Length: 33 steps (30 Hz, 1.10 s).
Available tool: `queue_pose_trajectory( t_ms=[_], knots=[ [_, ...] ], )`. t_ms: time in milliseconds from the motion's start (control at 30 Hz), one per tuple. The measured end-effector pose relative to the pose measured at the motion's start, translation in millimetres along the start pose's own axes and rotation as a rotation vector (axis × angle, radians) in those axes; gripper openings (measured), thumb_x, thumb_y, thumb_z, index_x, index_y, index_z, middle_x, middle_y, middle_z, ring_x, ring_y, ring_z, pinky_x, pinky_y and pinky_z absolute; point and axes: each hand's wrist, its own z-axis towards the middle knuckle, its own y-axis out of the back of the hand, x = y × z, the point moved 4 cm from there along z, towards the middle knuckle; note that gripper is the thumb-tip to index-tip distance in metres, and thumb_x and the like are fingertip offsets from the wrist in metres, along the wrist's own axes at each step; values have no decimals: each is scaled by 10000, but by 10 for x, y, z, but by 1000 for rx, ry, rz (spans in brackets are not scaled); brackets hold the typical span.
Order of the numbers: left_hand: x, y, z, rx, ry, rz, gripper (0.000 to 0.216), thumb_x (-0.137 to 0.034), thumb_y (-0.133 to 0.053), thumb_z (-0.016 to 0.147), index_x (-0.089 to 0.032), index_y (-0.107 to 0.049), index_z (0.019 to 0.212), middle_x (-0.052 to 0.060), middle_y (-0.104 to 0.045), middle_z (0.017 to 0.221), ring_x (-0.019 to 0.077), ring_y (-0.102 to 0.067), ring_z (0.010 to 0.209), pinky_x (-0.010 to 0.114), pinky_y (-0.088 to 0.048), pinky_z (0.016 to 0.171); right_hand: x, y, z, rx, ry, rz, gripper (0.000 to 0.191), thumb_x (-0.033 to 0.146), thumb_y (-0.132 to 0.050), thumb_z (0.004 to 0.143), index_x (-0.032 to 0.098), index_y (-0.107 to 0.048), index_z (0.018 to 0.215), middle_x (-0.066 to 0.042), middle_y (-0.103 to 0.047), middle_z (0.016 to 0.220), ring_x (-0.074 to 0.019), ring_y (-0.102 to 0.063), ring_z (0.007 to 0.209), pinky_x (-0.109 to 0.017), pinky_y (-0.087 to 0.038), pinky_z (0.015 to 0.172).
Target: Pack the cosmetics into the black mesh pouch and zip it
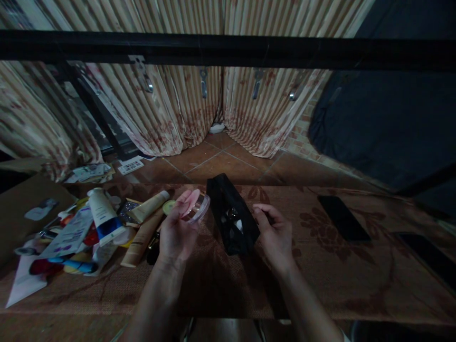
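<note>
Patterned tablecloth (320, 289) below; black pouch (244, 209) lies open between hands, long axis running away and leftward. Right hand (276, 232) nearer, fingers curled at its edge, grip unclear; left hand (178, 232) half-closed around clear round container (196, 209).

No word, brand or number can be read for certain. The white card (130, 165) carries rows of dark, blocky characters (too small and blurred to make out from here). Dark print also runs along the pale packet (73, 232), with purple marks near its lower end, and faint small print shows on the white-and-blue tube (102, 213); neither is legible.
</note>
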Motion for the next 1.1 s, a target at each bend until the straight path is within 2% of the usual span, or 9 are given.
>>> queue_pose_trajectory(
  t_ms=[133, 367, 1100],
  knots=[
    [17, -21, 1, 43, -38, 84, 367, -116, -619, 648, -153, -626, 1013, 73, -640, 1069, 187, -603, 968, 260, -498, 814, -7, 7, -5, 1, -3, -6, 209, 363, -583, 801, 203, -703, 858, -27, -696, 826, -180, -620, 776, -307, -466, 725],
    [15, 12, 4, 49, -150, 197, 512, -68, -672, 583, -209, -643, 1074, 17, -623, 991, 130, -578, 867, 207, -467, 750, 17, 12, -5, 1, 8, -41, 229, 379, -574, 807, 201, -705, 864, -33, -696, 832, -185, -623, 778, -310, -468, 709],
    [8, -2, 0, 27, -267, 304, 545, -130, -711, 564, -257, -619, 1086, 7, -607, 1047, 163, -557, 940, 304, -435, 876, -24, 0, -18, 16, -10, -8, 189, 364, -611, 811, 217, -710, 877, -25, -706, 865, -185, -636, 810, -307, -476, 722]
  ],
)
